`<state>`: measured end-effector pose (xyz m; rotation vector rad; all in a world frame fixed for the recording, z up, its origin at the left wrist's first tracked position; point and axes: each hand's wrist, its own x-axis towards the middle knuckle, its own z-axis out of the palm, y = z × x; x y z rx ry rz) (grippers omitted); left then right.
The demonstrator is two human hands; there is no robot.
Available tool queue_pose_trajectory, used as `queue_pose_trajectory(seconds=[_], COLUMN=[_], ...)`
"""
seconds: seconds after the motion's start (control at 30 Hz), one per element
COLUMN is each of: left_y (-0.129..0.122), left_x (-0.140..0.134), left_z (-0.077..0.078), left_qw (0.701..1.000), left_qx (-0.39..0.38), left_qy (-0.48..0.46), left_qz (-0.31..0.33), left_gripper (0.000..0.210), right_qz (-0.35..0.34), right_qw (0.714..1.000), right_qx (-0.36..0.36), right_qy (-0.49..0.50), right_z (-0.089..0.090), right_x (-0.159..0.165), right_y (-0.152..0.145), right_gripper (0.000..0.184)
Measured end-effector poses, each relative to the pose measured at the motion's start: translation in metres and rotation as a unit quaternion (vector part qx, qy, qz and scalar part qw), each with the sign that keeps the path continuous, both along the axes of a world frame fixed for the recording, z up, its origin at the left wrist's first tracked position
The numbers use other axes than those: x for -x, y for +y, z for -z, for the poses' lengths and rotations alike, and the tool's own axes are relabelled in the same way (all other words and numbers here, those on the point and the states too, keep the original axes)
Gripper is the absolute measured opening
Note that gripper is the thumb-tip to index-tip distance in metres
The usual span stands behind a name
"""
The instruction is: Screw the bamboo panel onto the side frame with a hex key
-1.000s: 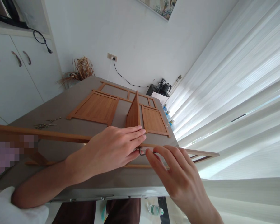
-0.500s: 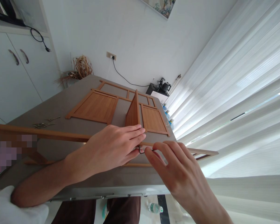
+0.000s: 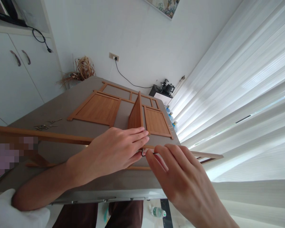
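My right hand (image 3: 180, 174) pinches a small dark L-shaped hex key (image 3: 143, 153) between thumb and index finger. The key's bent end meets the near wooden frame (image 3: 61, 136), close to my left thumb. Across that frame lies my left hand (image 3: 116, 145), its fingers over the top and its thumb on the near side, closed on the wood. Beyond the fingertips a wooden panel (image 3: 136, 114) stands upright on edge. My left hand covers the joint and any screw there.
Flat on the grey table (image 3: 90, 177) lie framed wooden panels (image 3: 97, 107). Several loose screws (image 3: 42, 126) sit at the left. The frame's slatted end (image 3: 207, 156) sticks out toward the white curtain (image 3: 239, 95). A plastic bottle (image 3: 156, 212) lies on the floor.
My right hand has turned slightly with the hex key, its fingers shifting a little left. My left hand and the wooden parts stay in place.
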<state>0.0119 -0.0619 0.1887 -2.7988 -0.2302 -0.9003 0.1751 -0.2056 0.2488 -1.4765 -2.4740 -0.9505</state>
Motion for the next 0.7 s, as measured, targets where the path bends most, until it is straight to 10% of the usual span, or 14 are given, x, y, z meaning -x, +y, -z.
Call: queue_pose_trajectory(seconds=[0.7], left_y=[-0.002], left_x=[0.001], left_z=[-0.005], left_qw=[1.0], left_qx=[0.007], left_qy=[0.016], left_qz=[-0.003], left_gripper=[0.049], right_qz=[-0.031], right_qw=[0.998], right_qx=[0.033], right_qy=[-0.044], right_z=[-0.011], right_x=[0.003], right_y=[0.006], right_gripper=[0.017])
